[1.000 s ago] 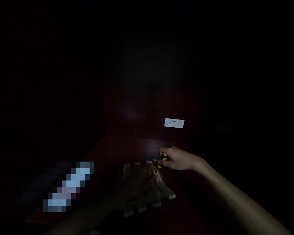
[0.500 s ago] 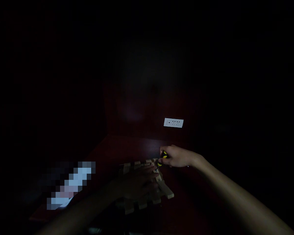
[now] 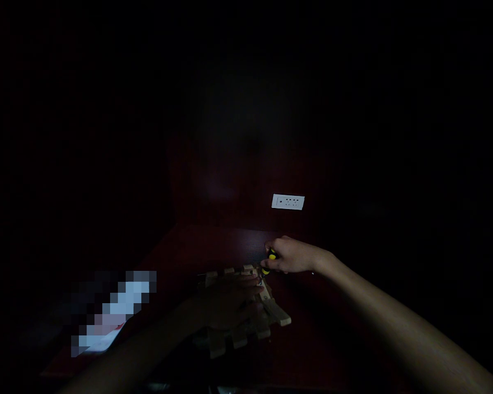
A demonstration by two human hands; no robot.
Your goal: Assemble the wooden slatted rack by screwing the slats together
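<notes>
My right hand (image 3: 293,254) is closed round the yellow and black handle of a screwdriver (image 3: 272,255), which tilts down toward a slatted wooden piece (image 3: 277,313). The screwdriver's shaft meets a light wooden strip (image 3: 264,291) near the piece's right end; the tip itself is too dark to make out. Flat across the slats lies my left hand (image 3: 232,301), its fingers stretched toward the strip and the screwdriver. Dim light leaves that hand in shadow, and it covers the middle of the slats.
A dark red table (image 3: 205,241) meets a dark wall behind. On the wall is a white socket panel (image 3: 288,202). To the left lies a bright, blurred-out flat object (image 3: 119,312). The surroundings are nearly black.
The view has shifted slightly. My right hand and the screwdriver appear a little further left and higher, with the grip unchanged. My left hand stays on the slats.
</notes>
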